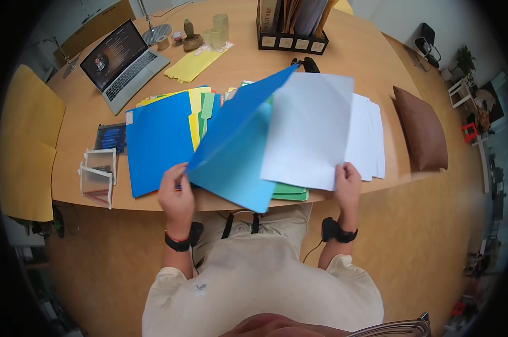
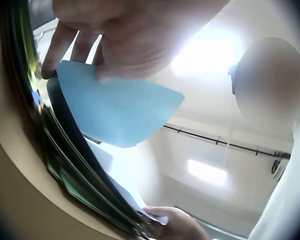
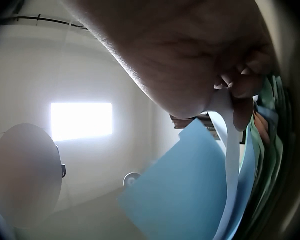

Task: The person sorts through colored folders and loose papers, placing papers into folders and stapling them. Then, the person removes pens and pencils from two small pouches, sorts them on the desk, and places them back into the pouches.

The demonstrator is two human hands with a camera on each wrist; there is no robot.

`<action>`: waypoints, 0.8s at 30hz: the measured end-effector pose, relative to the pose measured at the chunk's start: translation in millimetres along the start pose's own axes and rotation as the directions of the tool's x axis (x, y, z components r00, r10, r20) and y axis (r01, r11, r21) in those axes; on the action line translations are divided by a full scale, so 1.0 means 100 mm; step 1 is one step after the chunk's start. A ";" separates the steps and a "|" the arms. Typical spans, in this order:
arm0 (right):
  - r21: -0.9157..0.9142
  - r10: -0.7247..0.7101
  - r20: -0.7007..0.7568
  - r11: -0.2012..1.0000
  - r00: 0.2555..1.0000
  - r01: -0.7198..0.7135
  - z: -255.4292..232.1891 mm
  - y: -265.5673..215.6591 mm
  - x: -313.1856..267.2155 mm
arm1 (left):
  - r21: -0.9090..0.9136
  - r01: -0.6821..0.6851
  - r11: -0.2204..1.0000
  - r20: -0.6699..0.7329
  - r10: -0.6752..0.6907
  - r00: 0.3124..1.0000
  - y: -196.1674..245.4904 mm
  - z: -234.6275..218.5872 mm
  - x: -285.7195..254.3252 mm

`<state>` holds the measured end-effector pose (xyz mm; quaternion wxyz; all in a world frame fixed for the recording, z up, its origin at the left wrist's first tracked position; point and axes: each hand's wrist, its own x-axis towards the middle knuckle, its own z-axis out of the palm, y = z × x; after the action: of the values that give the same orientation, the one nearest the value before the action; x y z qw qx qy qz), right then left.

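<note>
The left hand (image 1: 176, 197) pinches the near left edge of an open blue card folder (image 1: 234, 143), its cover raised above its light-blue inside, at the near middle of the wooden counter (image 1: 372, 56). The right hand (image 1: 348, 188) pinches the near right corner of white paper sheets (image 1: 310, 129), which overlap the folder's right side. Green folders (image 1: 290, 194) lie beneath; a flat blue folder (image 1: 158, 143) lies left, more white sheets (image 1: 367, 137) right.
</note>
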<state>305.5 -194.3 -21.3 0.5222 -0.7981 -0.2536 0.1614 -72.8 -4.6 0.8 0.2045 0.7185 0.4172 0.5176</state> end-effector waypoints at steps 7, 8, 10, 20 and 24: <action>-0.481 -0.112 -0.432 0.868 0.895 -0.124 -0.64 0.33 0.41 | 0.508 0.013 0.861 -0.209 0.109 0.972 -0.56 -0.68 0.11; -0.502 -0.111 -0.435 0.854 0.894 -0.139 -0.68 0.35 0.44 | 0.532 0.024 0.846 -0.182 0.087 0.979 -0.60 -0.74 0.08; -0.543 -0.108 -0.441 0.822 0.891 -0.169 -0.73 0.39 0.48 | 0.579 0.042 0.814 -0.127 0.040 0.991 -0.69 -0.85 0.03; -0.600 -0.032 -0.478 0.742 0.878 -0.299 -0.67 0.34 0.61 | 0.736 0.138 0.663 0.002 -0.206 0.979 -0.67 -0.83 -0.07; -0.587 -0.007 -0.505 0.736 0.863 -0.338 -0.72 0.33 0.68 | 0.525 -0.075 0.848 0.144 -0.002 0.990 -0.32 -0.45 -0.02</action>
<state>406.0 -220.1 -22.2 0.2363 -0.9638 -0.0832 -0.0916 -126.4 5.3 -6.7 0.0176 0.7892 0.5143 0.3352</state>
